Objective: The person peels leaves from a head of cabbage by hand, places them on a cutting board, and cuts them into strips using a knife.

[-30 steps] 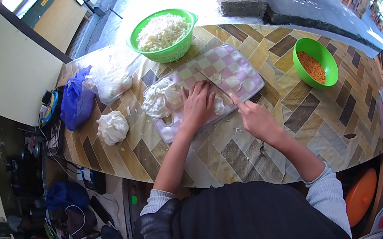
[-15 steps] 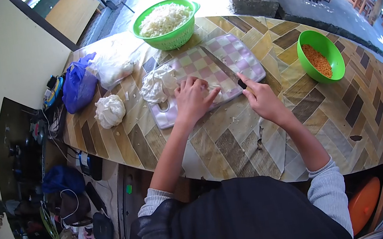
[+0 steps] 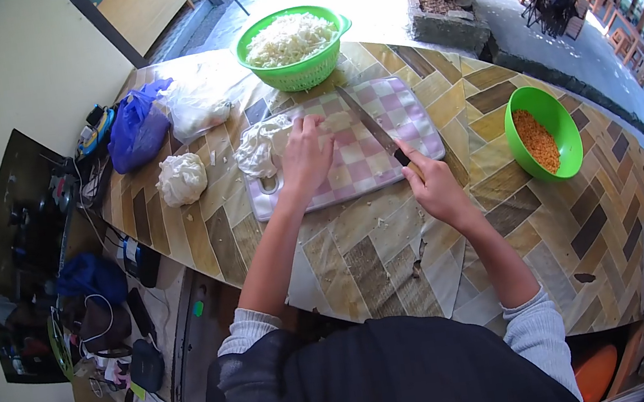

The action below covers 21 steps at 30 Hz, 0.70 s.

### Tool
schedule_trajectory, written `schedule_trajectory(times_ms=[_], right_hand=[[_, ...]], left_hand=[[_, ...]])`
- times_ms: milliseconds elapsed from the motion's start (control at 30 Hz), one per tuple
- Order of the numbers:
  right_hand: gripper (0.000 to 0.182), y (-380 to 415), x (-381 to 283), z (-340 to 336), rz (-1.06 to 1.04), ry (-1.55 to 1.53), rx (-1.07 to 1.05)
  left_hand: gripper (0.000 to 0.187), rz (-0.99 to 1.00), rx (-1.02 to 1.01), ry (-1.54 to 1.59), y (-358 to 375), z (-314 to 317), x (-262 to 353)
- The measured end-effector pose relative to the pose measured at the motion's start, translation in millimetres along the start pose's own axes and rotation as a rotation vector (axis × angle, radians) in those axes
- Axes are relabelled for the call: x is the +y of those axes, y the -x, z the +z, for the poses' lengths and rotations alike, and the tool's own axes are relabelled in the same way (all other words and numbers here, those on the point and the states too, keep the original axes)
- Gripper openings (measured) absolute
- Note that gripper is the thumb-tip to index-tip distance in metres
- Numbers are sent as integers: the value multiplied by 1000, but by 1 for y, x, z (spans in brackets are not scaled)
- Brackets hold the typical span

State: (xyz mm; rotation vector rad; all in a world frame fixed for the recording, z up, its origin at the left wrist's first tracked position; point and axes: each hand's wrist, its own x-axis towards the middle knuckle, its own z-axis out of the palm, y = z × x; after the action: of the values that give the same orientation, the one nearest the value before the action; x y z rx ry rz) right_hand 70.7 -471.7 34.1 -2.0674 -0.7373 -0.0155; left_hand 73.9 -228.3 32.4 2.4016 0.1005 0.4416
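Note:
My right hand (image 3: 433, 185) grips the handle of a kitchen knife (image 3: 367, 121). Its long blade lies over the pink-and-white checkered cutting board (image 3: 354, 183) and points away toward the colander. Over the board's left half is my left hand (image 3: 306, 160), fingers curled; whatever they hold is hidden. Beside those fingers sits a crumpled white plastic bag (image 3: 258, 147), partly on the board. Small pale scraps are scattered on the board. Just behind it stands a green colander (image 3: 303, 77) heaped with pale shreds (image 3: 289, 39).
A green bowl (image 3: 518, 101) of orange crumbs (image 3: 536, 140) stands at the right. To the left are a knotted white bag (image 3: 181, 179), a blue plastic bag (image 3: 137, 135) and a clear-white bag (image 3: 198, 113). A cluttered lower surface (image 3: 160, 326) adjoins the patterned table (image 3: 366, 277).
My left hand has shifted left toward the crumpled bag, and its fingers have drawn together. The pale piece beneath it is no longer seen there. The knife stays in my right hand.

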Motion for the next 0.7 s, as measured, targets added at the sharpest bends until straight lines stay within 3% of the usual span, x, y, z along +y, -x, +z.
schedule_trajectory(times_ms=[100, 167, 267, 367, 467, 567, 700], right_hand=[[51, -3, 13, -1, -54, -27, 49], [51, -5, 11, -6, 54, -53, -3], [51, -4, 8, -12, 141, -64, -56], [51, -3, 15, -7, 78, -72, -25], [51, -2, 17, -3, 44, -78, -20], [51, 0, 17, -1, 34, -67, -30], [51, 0, 13, -3, 70, -63, -49]], left_hand=[[28, 109, 1, -6, -5, -4, 2], [28, 205, -17, 5, -7, 0, 0], [33, 149, 147, -87, -22, 10, -3], [41, -14, 88, -103, -42, 24, -21], [44, 13, 43, -213, -50, 34, -20], [40, -92, -10, 0, -56, 37, -18], [33, -22, -6, 369, -53, 37, -22]])
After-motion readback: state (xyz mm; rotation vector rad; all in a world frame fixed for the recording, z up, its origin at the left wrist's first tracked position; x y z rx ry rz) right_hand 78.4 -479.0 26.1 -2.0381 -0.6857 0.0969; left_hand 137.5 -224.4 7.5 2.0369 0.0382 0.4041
